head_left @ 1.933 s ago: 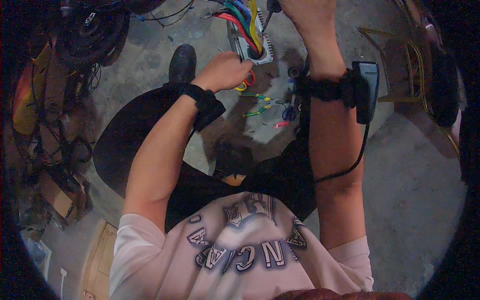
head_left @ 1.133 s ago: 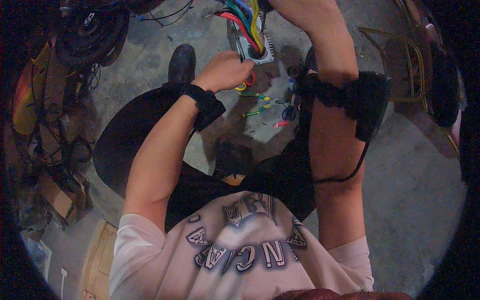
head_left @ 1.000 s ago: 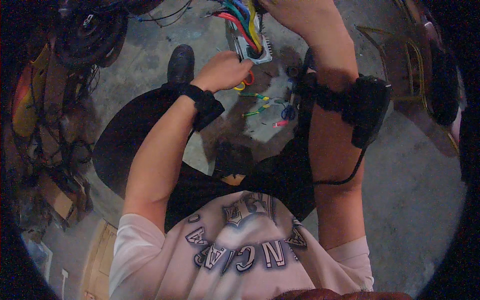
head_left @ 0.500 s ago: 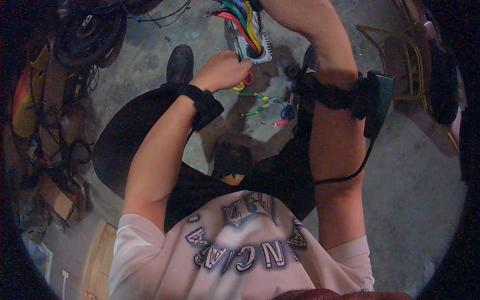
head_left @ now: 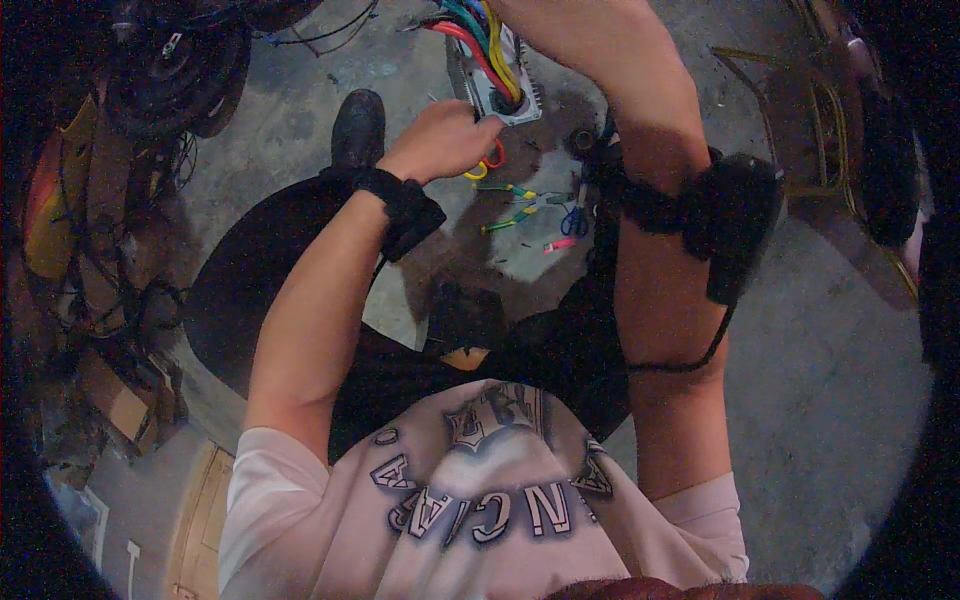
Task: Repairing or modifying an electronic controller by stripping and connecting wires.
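Observation:
My left hand (head_left: 445, 142) is closed on the near left corner of a silver metal box (head_left: 518, 118) with cooling fins along its sides, its thumb against the near edge. Thick red, green, blue and yellow cables (head_left: 500, 70) come out of the near end of the box and run up over its top. My right hand (head_left: 525, 12) reaches to the upper edge of the view by the cables' far part. Most of that hand is cut off, so its fingers are hidden. Red and yellow loops (head_left: 487, 165) show just below my left hand.
Between my legs on the concrete floor lie pliers with green and yellow handles (head_left: 512, 205), a dark blue-handled tool (head_left: 574, 222) and a small pink-red item (head_left: 560, 244). A wheel (head_left: 180, 65) and tangled cables are at the left. A yellow-edged frame (head_left: 825, 130) stands at the right.
My right forearm has turned and shifted slightly left, turning the strapped device on it. The box has moved a little up and left. My left hand keeps its grip.

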The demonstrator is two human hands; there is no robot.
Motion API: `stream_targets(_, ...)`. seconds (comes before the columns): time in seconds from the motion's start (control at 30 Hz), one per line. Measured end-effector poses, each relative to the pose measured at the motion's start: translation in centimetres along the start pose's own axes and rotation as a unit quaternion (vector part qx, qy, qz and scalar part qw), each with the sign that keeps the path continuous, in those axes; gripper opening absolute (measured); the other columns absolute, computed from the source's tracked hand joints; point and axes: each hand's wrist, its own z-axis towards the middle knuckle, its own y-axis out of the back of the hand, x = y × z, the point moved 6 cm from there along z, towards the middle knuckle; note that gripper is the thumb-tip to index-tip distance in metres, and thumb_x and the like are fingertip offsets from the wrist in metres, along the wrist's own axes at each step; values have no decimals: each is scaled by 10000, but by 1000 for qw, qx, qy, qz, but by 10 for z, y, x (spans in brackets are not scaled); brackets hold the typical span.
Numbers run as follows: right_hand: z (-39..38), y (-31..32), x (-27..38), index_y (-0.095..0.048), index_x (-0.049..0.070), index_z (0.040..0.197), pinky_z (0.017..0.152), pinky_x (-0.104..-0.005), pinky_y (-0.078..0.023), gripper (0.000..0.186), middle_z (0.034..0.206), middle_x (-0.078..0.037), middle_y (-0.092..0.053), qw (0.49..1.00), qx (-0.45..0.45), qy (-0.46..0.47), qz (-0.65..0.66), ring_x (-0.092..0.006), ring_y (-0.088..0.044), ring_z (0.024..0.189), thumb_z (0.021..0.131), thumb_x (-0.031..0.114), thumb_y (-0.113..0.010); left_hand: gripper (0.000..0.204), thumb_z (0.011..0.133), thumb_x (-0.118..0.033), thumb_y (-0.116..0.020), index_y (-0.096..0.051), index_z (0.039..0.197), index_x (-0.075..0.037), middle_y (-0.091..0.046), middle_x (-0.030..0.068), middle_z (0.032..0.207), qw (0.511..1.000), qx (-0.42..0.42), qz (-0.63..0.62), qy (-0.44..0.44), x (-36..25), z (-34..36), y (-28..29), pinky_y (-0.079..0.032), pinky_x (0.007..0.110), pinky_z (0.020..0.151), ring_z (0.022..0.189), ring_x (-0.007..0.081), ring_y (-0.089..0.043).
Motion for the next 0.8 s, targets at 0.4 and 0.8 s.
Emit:
stream_targets(0.4, 2, 10, -11, -576, -21, 990, 770, -436, -485, 283, 888, -197, -611, 999, -3, 20, 33, -374, -600, 842, 867, 219, -663, 396, 911, -311, -460, -665, 843, 20, -637, 308, 862, 998, 0, 56, -33, -5, -8, 5, -489, 545, 808, 851, 489, -618)
stream_targets(0.8, 7, -13, -10, -610, -46, 999, 730, -407, -479, 281, 900, -200, -597, 979, 9, 148, 141, -324, -595, 812, 894, 214, -593, 253, 911, -243, -472, -656, 919, -69, -646, 256, 812, 996, -16, 75, -35, -12, -13, 9, -514, 538, 725, 799, 453, -643)
